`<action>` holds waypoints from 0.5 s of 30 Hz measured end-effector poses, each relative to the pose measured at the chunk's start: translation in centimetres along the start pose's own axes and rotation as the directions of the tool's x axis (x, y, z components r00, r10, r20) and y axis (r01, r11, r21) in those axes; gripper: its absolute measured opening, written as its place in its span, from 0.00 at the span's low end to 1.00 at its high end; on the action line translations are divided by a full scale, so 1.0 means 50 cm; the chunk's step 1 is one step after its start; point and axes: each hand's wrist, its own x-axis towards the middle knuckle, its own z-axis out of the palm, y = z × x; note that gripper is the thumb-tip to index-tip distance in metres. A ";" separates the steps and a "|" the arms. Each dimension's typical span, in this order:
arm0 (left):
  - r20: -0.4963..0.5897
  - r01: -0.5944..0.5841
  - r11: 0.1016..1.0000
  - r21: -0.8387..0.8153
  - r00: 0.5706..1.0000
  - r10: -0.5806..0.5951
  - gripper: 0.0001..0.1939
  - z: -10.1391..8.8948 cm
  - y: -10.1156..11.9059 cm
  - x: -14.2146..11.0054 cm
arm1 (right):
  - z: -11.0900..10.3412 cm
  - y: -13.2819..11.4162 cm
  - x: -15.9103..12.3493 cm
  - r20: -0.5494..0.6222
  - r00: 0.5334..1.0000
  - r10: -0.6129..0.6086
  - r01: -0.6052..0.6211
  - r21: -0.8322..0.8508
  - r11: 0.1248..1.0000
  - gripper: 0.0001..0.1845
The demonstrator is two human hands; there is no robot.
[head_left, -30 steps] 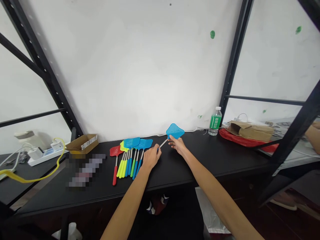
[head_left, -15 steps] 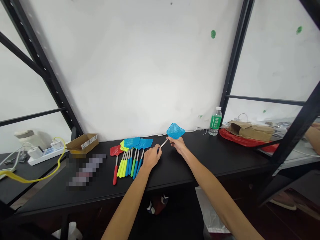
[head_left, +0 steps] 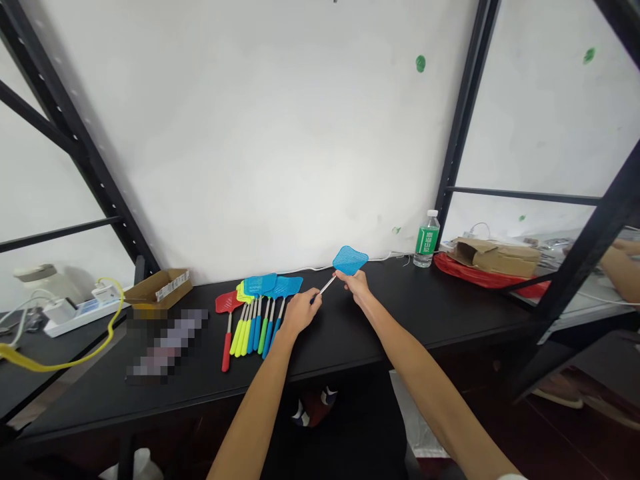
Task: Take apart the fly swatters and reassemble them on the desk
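I hold one blue fly swatter (head_left: 350, 259) above the black table (head_left: 430, 313). My left hand (head_left: 300, 311) is closed round its handle. My right hand (head_left: 354, 284) pinches the thin metal rod just below the blue mesh head. The rod between my hands looks short. To the left, a row of several fly swatters (head_left: 255, 313) lies flat on the table, with red, yellow, green and blue handles and overlapping heads.
A small open cardboard box (head_left: 159, 287) sits left of the row. A green-labelled water bottle (head_left: 426, 239) stands by the black rack post. Right of it lie a brown paper package (head_left: 495, 257) on red plastic and another person's arm (head_left: 620, 267). A power strip (head_left: 75, 310) and yellow cable lie far left.
The view has shifted slightly. My hands stay on the blue swatter and have drawn a little closer together along its rod.
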 end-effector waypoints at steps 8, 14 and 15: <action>0.039 -0.047 0.987 -0.152 0.998 0.054 0.15 -0.012 -0.014 0.000 | -0.019 -0.005 0.013 -0.029 0.998 0.049 -0.047 0.079 0.996 0.15; 0.043 0.040 0.995 0.092 0.998 -0.044 0.16 -0.015 -0.010 -0.008 | -0.043 -0.010 0.026 -0.155 0.985 0.077 -0.064 0.085 0.994 0.14; 0.042 0.043 0.992 0.115 0.998 -0.048 0.16 -0.016 -0.010 -0.008 | -0.047 -0.011 0.028 -0.173 0.981 0.086 -0.071 0.091 0.993 0.13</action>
